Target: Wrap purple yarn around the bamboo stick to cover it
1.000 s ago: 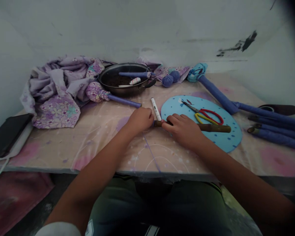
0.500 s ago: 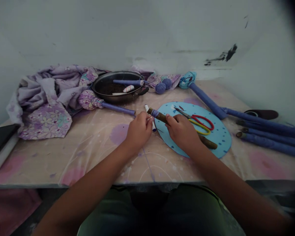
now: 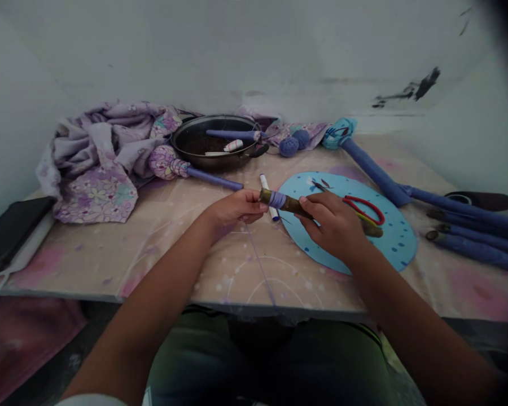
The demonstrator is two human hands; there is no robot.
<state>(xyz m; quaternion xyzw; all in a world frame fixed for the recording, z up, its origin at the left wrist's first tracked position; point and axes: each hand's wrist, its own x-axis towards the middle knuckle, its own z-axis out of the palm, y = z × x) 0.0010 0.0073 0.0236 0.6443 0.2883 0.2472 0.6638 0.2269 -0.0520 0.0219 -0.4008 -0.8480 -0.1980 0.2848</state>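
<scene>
My right hand [image 3: 332, 223] is closed around a short brown wooden stick [image 3: 294, 206], tilted slightly down to the right over a blue oval mat [image 3: 389, 251]. Purple yarn [image 3: 276, 199] is wound in a band near the stick's left end. My left hand [image 3: 241, 206] is closed in a pinch at that end, and a strand of the yarn runs from beneath it down to the table's front edge. Partly behind the stick lies a white marker [image 3: 264, 181] with a blue tip. Scissors [image 3: 375, 210] with red and yellow handles rest on the mat, partly hidden by my right hand.
A black pan [image 3: 186, 159] stands at the back, with crumpled floral cloth [image 3: 97, 169] to its left. Two balls of yarn [image 3: 288, 146] sit right of it. Purple-wrapped sticks [image 3: 482, 248] lie at the right, and a dark box-like object [image 3: 17, 231] at the left edge.
My left hand has turned and shifted slightly away to the left of the stick's end. The stick and right hand have risen a little, and the whole view has shifted.
</scene>
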